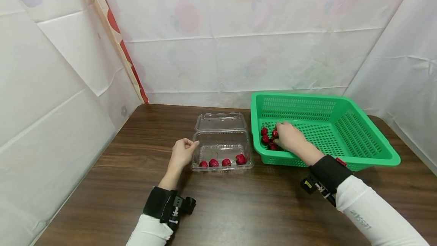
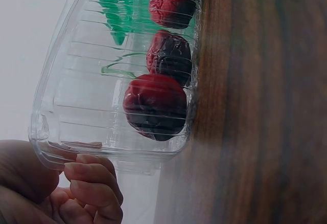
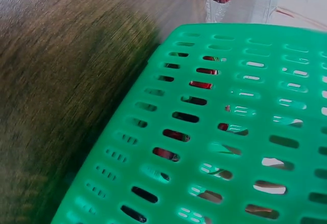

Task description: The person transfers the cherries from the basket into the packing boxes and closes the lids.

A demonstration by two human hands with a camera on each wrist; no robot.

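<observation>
A clear plastic clamshell box (image 1: 222, 143) lies with its lid folded back on the table. Along its near side is a row of several wrinkled red cherries (image 2: 155, 106), some with green stems. My left hand (image 1: 183, 152) pinches the box's left rim between thumb and curled fingers, seen closer in the left wrist view. My right hand (image 1: 290, 136) reaches into the left part of a green plastic basket (image 1: 358, 132), fingers down at a small cluster of red cherries (image 1: 265, 139). The basket wall hides those fingertips in the right wrist view, so their grip is unclear.
The basket stands just right of the box on a dark wooden table (image 1: 246, 204). Its slotted wall (image 3: 230, 132) rises between the right wrist camera and the fruit. White patterned sheets (image 1: 218, 63) hang behind the table and on both sides.
</observation>
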